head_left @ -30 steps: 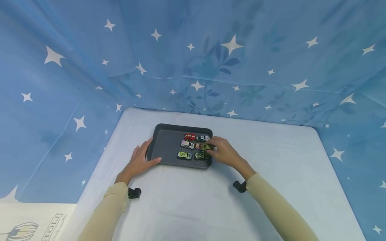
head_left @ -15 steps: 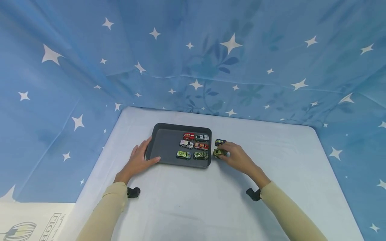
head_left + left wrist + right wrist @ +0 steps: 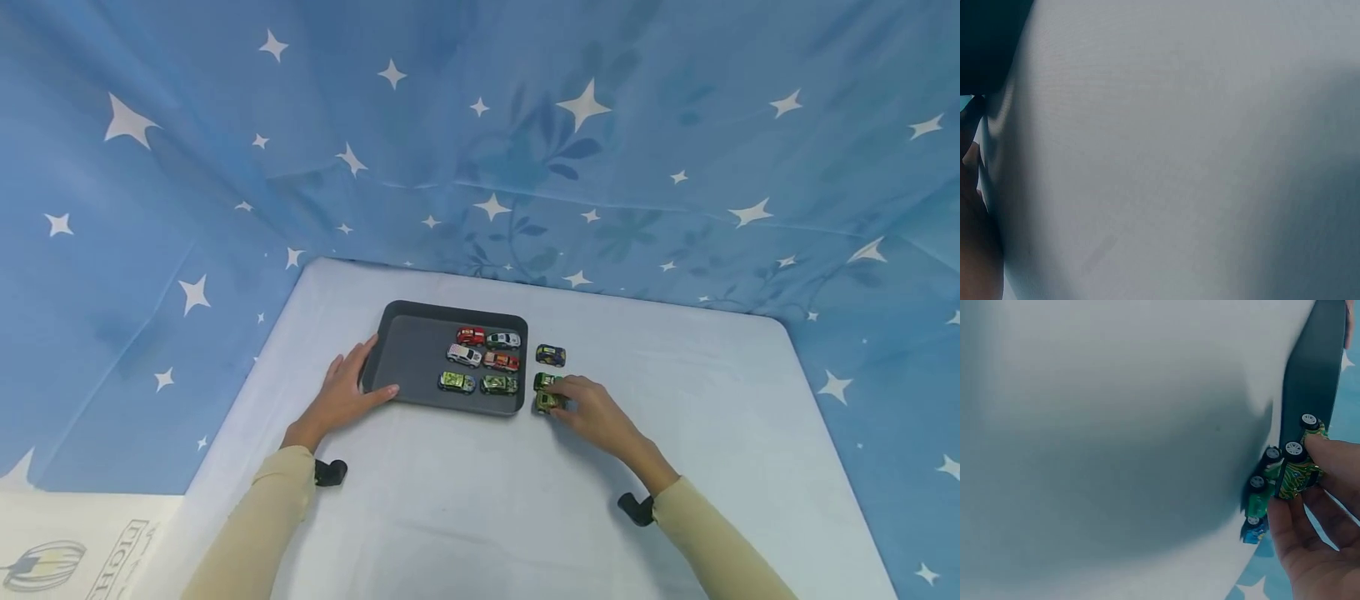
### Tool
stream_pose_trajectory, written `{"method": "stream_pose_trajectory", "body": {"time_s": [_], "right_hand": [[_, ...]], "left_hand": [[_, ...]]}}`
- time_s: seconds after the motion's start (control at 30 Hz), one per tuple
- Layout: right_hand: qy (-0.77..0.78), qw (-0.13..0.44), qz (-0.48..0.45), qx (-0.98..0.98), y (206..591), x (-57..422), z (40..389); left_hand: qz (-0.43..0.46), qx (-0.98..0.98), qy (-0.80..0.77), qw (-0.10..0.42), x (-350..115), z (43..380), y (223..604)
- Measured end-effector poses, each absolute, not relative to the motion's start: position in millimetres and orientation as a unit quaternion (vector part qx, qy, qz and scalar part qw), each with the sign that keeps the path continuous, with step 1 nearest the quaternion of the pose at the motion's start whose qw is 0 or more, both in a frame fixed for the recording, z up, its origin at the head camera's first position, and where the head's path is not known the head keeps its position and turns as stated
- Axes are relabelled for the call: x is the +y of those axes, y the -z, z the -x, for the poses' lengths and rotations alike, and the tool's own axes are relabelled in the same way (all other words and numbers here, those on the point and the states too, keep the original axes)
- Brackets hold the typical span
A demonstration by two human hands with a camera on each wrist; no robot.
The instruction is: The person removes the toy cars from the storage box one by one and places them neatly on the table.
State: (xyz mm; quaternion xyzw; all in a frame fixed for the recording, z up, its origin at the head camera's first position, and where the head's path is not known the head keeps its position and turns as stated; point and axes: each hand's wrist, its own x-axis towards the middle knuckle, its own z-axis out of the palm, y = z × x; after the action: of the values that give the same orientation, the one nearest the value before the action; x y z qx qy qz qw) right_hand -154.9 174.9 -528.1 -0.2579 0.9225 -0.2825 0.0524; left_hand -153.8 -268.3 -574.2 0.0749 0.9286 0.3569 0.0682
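Observation:
My right hand [image 3: 596,415] pinches a yellow-green patterned toy car [image 3: 548,402] between thumb and fingers, just outside the tray's right side. In the right wrist view this toy car [image 3: 1299,477] shows its wheels toward the camera, near the tray wall [image 3: 1313,369]. Right beyond it is a green toy car [image 3: 545,381], partly hidden by the fingers, and farther back a dark blue toy car [image 3: 551,356]. With fingers spread, my left hand [image 3: 347,395] rests at the left side of the grey tray [image 3: 405,354], thumb at its front edge.
Several toy cars stand in the tray's right half, among them a red one [image 3: 470,336], a white one [image 3: 464,356] and a camouflage one [image 3: 498,384]. A white cloth [image 3: 450,500] covers the table. A blue starry curtain [image 3: 480,150] hangs behind it.
My right hand has carried the yellow-green car from the tray's right side out to the right, then slightly toward me. The dark blue and green cars have come into view. My left hand stays put.

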Motion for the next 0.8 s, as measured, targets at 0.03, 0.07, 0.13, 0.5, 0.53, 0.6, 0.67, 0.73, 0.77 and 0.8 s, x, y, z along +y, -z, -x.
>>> {"method": "stream_pose_trajectory", "body": {"time_s": [0.03,0.07,0.13,0.5,0.53,0.6,0.67,0.73,0.77,0.8], "right_hand": [[0.282,0.051,0.259,0.922,529,175,153],[0.282,0.050,0.259,0.922,530,175,152],[0.280,0.049,0.262,0.922,532,175,149],[0.275,0.058,0.267,0.922,537,174,141],[0.272,0.059,0.267,0.922,538,174,141],[0.273,0.062,0.265,0.923,538,174,140],[0.272,0.062,0.264,0.924,539,174,139],[0.272,0.057,0.265,0.923,540,173,140],[0.274,0.056,0.264,0.923,541,173,140],[0.275,0.054,0.263,0.923,542,173,140]], "left_hand": [[-0.078,0.929,-0.354,0.069,-269,154,574],[-0.080,0.930,-0.352,0.069,-269,155,574],[-0.082,0.931,-0.349,0.069,-270,155,575],[-0.082,0.931,-0.349,0.062,-269,156,576],[-0.082,0.931,-0.350,0.063,-269,156,576],[-0.081,0.930,-0.353,0.065,-268,155,576],[-0.081,0.930,-0.352,0.066,-268,155,576],[-0.080,0.931,-0.351,0.066,-268,155,576],[-0.079,0.931,-0.350,0.066,-269,155,576],[-0.079,0.932,-0.349,0.066,-269,155,576]]}}
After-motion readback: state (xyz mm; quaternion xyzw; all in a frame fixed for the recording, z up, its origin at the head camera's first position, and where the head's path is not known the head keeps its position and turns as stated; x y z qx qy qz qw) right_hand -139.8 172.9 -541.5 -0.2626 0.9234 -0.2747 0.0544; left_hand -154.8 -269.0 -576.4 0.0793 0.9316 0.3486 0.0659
